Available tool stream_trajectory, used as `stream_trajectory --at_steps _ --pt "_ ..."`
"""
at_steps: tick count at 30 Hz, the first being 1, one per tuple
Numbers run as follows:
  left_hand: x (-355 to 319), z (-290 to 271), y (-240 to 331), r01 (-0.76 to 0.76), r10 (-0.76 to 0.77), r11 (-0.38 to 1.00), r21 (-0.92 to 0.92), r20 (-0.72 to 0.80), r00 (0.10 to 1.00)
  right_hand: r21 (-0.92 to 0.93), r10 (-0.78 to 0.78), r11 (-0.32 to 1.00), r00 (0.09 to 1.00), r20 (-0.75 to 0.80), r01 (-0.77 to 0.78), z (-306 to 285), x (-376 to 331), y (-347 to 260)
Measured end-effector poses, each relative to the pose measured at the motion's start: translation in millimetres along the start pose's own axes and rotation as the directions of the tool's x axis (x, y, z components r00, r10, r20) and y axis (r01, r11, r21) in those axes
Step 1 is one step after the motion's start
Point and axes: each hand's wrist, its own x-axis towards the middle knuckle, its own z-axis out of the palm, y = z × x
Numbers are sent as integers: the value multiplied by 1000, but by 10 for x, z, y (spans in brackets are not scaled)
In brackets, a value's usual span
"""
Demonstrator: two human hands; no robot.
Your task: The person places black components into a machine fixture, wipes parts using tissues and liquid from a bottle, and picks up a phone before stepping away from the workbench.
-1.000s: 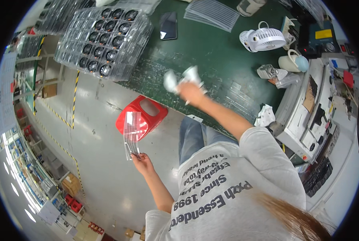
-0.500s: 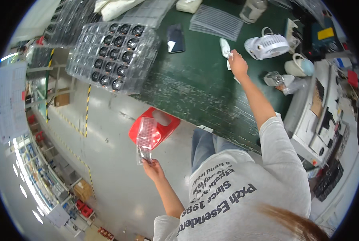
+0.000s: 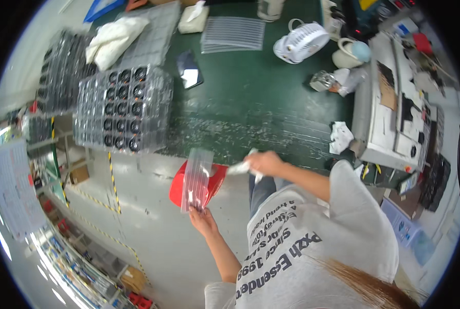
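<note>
My left hand (image 3: 204,222) pinches the lower end of a clear ribbed plastic sheet (image 3: 197,175) and holds it upright beyond the table's front edge. Behind the sheet shows a red plastic seat or bin (image 3: 177,188), partly covered by it. Closed around a crumpled white cloth or tissue (image 3: 237,168) is my right hand (image 3: 267,163), just right of the sheet. The cloth's loose end points toward the sheet; a small gap seems to separate them.
On the green table (image 3: 240,108) are a phone (image 3: 190,69), a stack of ribbed sheets (image 3: 232,35), a white fan (image 3: 302,42) and a mug (image 3: 349,55). Clear trays with round black parts (image 3: 122,108) stand at the left edge. A white machine (image 3: 384,108) stands at right.
My right hand has come from over the table toward me and left, bringing the white cloth beside the plastic sheet. My left hand still holds the sheet, now raised more upright. The view has shifted.
</note>
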Motion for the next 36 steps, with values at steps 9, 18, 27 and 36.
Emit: stream_trajectory --at_steps 9,18,27,36 --pt "804 2102 -613 -199 -305 729 655 571 762 86 450 875 733 -510 -477 -1471 -869 411" --pt "-414 3839 -1588 -995 -127 -97 -14 992 -1 457 700 709 458 -548 -537 -1285 -1360 420" --pt "-654 4571 -2559 -964 -266 241 116 963 49 726 871 466 119 -477 -506 -1391 -1281 359" --pt "-207 3452 -1008 -899 -270 329 289 941 203 296 556 741 305 -773 -603 -2265 -90 1377"
